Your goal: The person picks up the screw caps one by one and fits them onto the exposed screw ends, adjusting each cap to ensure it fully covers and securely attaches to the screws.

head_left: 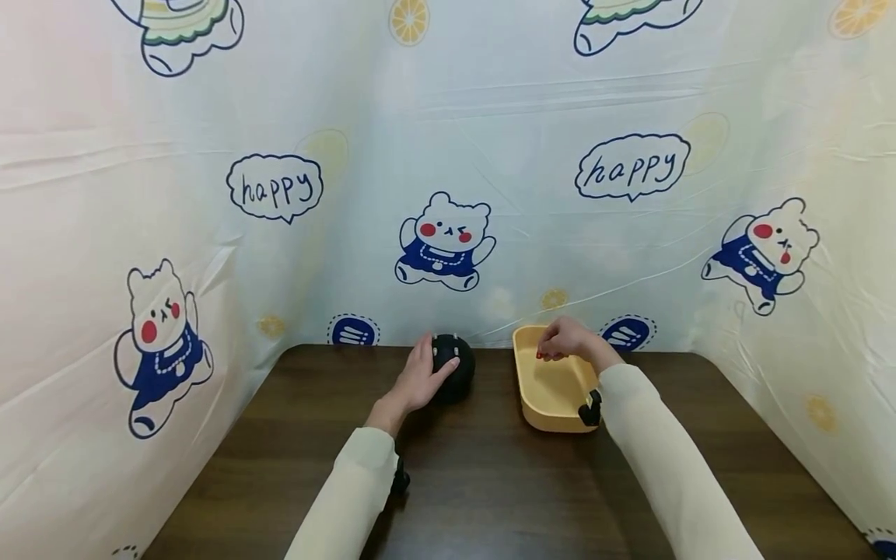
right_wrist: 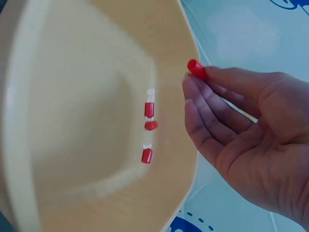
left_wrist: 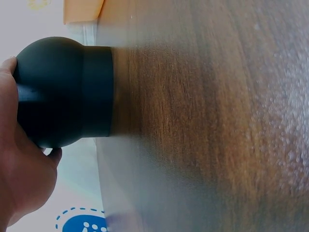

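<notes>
My left hand grips the side of a black rounded holder, its fingers and thumb spread about the bulge. Several small pale pieces show on the holder's top; in the left wrist view its short straight base meets the table. Over the far part of a yellow basin, my right hand pinches a small red cap with a hollow end between thumb and fingertip. Inside the basin lie two small red-and-clear pieces and, between them, a red piece.
The brown wooden table reaches back to a printed curtain, which also hangs along both sides. The basin stands to the right of the black holder, close to the back edge. A black wrist camera overlaps the basin's right side.
</notes>
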